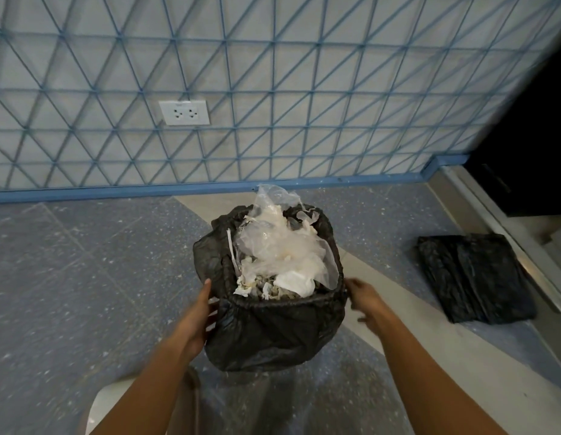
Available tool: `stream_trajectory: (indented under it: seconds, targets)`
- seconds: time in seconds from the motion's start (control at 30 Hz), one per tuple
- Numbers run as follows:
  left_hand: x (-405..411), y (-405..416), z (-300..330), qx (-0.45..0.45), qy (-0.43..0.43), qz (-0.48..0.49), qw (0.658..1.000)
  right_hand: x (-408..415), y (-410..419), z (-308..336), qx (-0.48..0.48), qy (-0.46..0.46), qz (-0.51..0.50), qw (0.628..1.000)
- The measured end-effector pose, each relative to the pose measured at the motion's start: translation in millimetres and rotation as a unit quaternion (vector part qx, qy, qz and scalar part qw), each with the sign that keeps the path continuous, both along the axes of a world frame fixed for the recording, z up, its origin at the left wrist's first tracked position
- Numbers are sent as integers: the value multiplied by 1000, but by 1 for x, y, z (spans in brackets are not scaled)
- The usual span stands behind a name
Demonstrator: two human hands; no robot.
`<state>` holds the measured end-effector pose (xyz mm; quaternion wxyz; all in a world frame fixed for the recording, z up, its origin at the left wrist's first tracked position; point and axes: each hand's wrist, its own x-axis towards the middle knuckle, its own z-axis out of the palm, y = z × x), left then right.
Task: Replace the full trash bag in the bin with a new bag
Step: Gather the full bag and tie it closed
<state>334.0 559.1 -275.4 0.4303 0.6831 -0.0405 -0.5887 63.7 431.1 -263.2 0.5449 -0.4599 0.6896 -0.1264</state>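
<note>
A small bin stands on the floor, wholly covered by a black trash bag [273, 331] folded over its rim. The bag is full of clear plastic wrap and white paper scraps [282, 252] that rise above the rim. My left hand [196, 318] lies flat against the bag's left side, thumb up near the rim. At the rim's right corner my right hand [365, 301] touches the bag's edge with its fingers spread and slightly blurred. A folded new black bag [473, 277] lies flat on the floor to the right.
Behind the bin rises a wall with a blue triangle grid, a blue baseboard [179, 189] and a white double socket [184, 113]. A dark doorway with a metal threshold [524, 246] is at the right. The floor is speckled blue-grey vinyl.
</note>
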Motion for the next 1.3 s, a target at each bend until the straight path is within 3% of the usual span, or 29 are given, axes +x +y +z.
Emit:
stream_trajectory:
  seconds: [0.13, 0.2, 0.37, 0.5, 0.67, 0.77, 0.83, 0.97, 1.3]
  targets:
    - [-1, 10, -7, 13, 20, -5, 1000, -8, 41, -51, 240, -102, -91, 961]
    - [0, 15, -7, 18, 36, -13, 999, -11, 48, -65, 283, -185, -147, 929]
    - [4, 22, 0, 26, 99, 14, 995, -13, 34, -57, 240, -285, -233, 898]
    - [7, 29, 11, 59, 178, 15, 982, -25, 21, -32, 248, -305, -263, 881]
    - [10, 51, 35, 64, 201, 15, 977, -47, 19, 3, 235, -264, -210, 912]
    - [19, 58, 60, 20, 180, 43, 983, -62, 12, 29, 194, -248, -195, 929]
    - [29, 59, 77, -33, 118, 48, 991, -73, 7, 48, 165, -247, -182, 937]
    - [48, 60, 114, -116, 10, -13, 993, -92, 3, 88, 94, -258, -159, 948]
    - [67, 24, 191, -208, -105, -9, 972, -90, -25, 158, 9, -370, -144, 918]
